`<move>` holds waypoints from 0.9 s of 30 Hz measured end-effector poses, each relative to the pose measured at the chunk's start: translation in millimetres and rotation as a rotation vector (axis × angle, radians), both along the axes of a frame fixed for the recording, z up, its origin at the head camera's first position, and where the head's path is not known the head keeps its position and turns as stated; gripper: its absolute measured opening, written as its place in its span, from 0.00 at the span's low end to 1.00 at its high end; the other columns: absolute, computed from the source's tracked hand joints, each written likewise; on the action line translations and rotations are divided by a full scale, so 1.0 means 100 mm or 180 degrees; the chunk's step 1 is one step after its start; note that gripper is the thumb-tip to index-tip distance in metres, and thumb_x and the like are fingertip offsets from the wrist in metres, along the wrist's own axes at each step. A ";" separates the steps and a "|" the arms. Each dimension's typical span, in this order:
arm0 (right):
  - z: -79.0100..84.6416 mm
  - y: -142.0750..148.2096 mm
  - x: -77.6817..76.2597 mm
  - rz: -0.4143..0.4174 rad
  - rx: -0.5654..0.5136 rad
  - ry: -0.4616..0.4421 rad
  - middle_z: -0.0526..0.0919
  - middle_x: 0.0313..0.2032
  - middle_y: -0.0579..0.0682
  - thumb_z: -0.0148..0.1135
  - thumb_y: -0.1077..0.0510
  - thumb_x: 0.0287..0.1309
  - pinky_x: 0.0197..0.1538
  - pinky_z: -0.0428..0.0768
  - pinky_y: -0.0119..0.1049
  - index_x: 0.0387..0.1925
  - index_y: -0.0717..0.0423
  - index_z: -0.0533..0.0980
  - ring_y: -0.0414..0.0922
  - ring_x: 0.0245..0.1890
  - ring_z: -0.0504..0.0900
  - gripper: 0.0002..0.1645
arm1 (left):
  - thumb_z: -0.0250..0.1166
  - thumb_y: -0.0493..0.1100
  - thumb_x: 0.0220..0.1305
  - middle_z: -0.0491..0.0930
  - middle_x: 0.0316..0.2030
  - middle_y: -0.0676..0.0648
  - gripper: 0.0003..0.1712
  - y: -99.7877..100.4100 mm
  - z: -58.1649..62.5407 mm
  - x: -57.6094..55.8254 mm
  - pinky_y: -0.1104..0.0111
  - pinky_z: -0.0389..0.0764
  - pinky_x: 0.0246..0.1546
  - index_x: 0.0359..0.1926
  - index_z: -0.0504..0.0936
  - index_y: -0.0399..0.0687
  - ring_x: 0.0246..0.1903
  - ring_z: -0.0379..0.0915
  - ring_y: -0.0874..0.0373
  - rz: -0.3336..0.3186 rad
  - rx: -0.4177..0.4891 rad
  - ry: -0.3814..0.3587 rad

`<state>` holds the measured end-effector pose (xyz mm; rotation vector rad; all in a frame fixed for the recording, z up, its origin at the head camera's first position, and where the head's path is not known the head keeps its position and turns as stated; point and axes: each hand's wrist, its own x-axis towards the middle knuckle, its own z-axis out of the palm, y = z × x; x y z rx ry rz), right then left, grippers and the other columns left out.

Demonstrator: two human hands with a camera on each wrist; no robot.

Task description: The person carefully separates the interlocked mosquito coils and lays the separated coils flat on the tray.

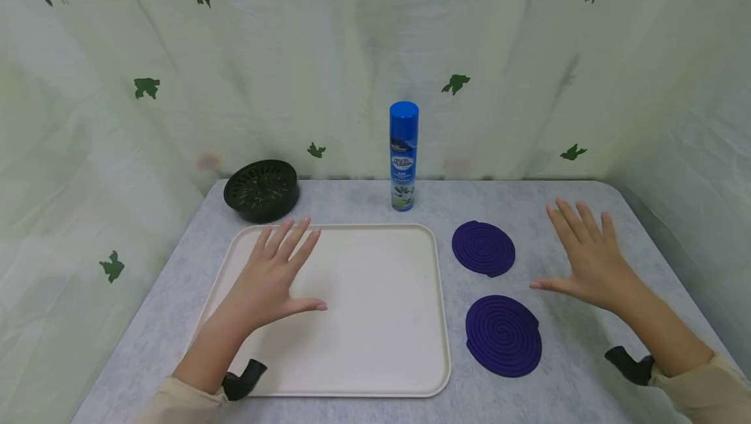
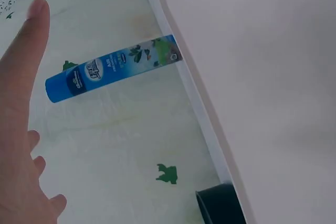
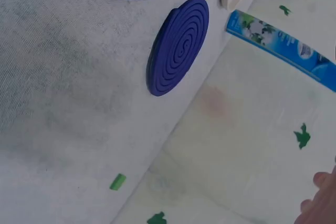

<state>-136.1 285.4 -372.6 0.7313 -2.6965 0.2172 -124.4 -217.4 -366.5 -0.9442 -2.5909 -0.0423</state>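
The left hand (image 1: 271, 284) overhangs a tray (image 1: 375, 319); a can (image 1: 404, 127) bears blurry lettering (image 1: 402, 163).

From my head camera I look forward and down across the table (image 1: 352, 201). Both wrist cameras sit nearer, rolled sideways, facing the curtain (image 2: 115, 135). All three share the can (image 1: 403, 156); head and right wrist share both mats (image 1: 503, 336).

Smooth plastic tray (image 1: 369, 319), matt ridged spiral mats (image 1: 503, 336).
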 end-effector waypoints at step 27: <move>-0.75 -0.12 -0.48 -0.0322 -0.1575 -0.1577 0.40 0.66 0.67 0.75 0.49 0.35 0.59 0.49 0.62 0.68 0.60 0.33 0.65 0.63 0.44 0.72 | 0.65 0.72 0.36 0.47 0.66 0.38 0.71 1.60 -0.63 -0.63 0.65 0.46 0.64 0.68 0.41 0.35 0.65 0.41 0.51 -0.0454 0.0790 -0.0758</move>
